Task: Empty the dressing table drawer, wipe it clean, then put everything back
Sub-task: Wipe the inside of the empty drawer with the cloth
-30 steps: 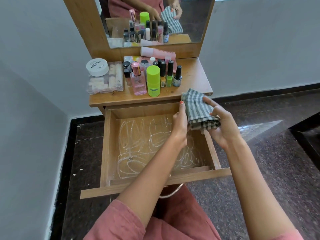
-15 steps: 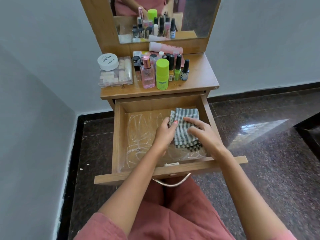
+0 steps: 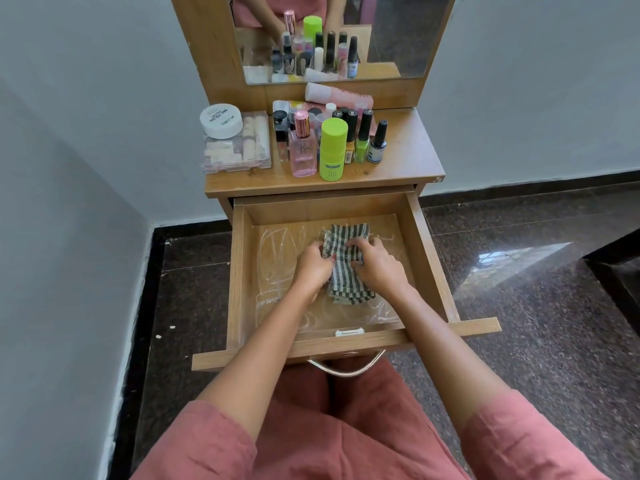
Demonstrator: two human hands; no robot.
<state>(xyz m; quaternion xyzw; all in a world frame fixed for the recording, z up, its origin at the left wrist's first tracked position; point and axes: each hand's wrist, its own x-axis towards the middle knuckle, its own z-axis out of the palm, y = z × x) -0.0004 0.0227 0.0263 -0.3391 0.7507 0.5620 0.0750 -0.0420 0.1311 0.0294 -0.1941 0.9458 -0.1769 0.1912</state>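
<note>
The wooden drawer (image 3: 431, 261) is pulled out, lined with a crinkled clear plastic sheet (image 3: 277, 258), and holds no cosmetics. A folded grey-and-white striped cloth (image 3: 344, 271) lies on the liner near the middle. My left hand (image 3: 313, 266) grips its left edge and my right hand (image 3: 375, 263) presses on its right side. On the dressing table top (image 3: 412, 157) stand a lime-green bottle (image 3: 332, 148), a pink perfume bottle (image 3: 303, 150), several nail polish bottles (image 3: 363, 140), a white jar (image 3: 221, 121) and a clear plastic box (image 3: 239, 147).
A mirror (image 3: 398, 32) rises behind the table top, with a pink tube (image 3: 337, 95) lying at its base. Grey walls close in on the left and behind. A metal handle (image 3: 346, 370) hangs below the drawer front, above my lap. Dark polished floor lies to the right.
The cloth was held in the air above the drawer's right rim; both hands have brought it down onto the liner and moved it toward the middle.
</note>
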